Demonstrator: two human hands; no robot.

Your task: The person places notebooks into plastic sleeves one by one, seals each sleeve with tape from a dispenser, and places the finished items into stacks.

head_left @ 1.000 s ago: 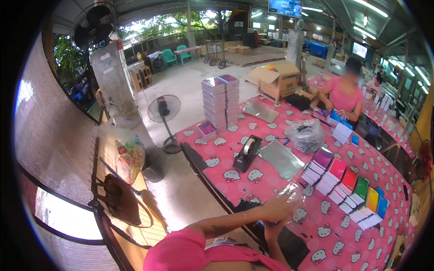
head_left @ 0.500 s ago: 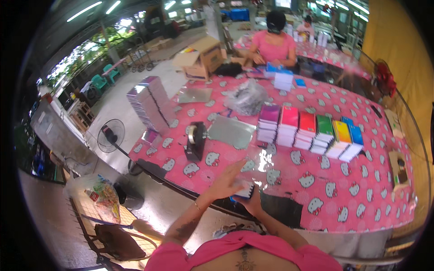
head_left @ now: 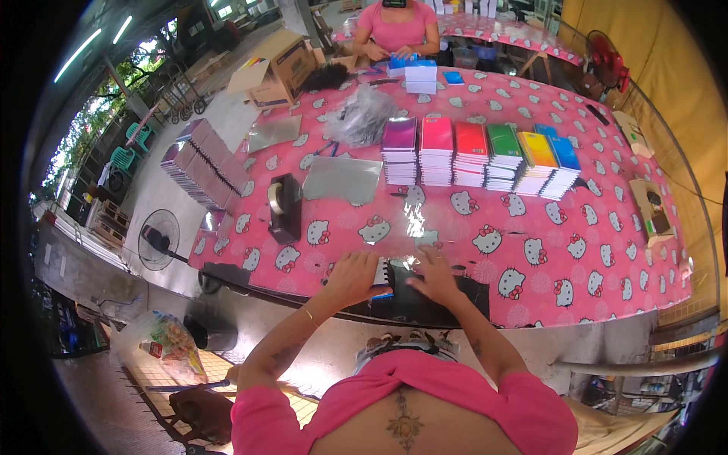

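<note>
**Small black-spiral notebook with white pages [head_left: 384, 273] lay at pink cat-print table's [head_left: 500, 262] near edge**

Bare left hand [head_left: 350, 279] covered its left part; couldn't tell if fingers clamped it. Bare right hand [head_left: 437, 279] sat just right, thumb and fingers apart. Shiny clear plastic film [head_left: 415, 220] lay just beyond. Black tape dispenser [head_left: 285, 216] stood left, multicoloured notebook stacks [head_left: 470, 140] farther back.
</note>
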